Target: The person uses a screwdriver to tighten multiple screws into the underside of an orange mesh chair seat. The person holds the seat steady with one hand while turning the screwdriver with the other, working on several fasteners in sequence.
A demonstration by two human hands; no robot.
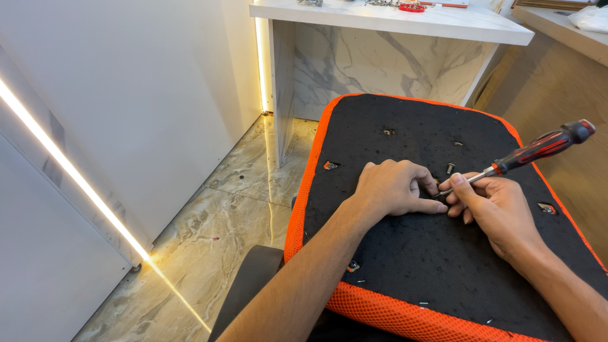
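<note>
An upturned chair seat (405,253), black underneath with an orange mesh edge, lies in front of me. My left hand (396,188) rests on it in a loose fist, index finger stretched toward the tip of a screwdriver (538,151) with a red and black handle. My right hand (494,206) pinches the screwdriver's metal shaft close to the tip, and the handle sticks up to the right. A small screw (450,168) stands upright on the seat just beyond my fingers. What lies under the fingertips is hidden.
Several screw holes and small metal fittings (330,165) dot the seat. A white marble desk (392,19) stands behind it with small items on top. A wooden cabinet (557,69) is at the right, a white wall with a light strip at the left, marble floor (215,228) below.
</note>
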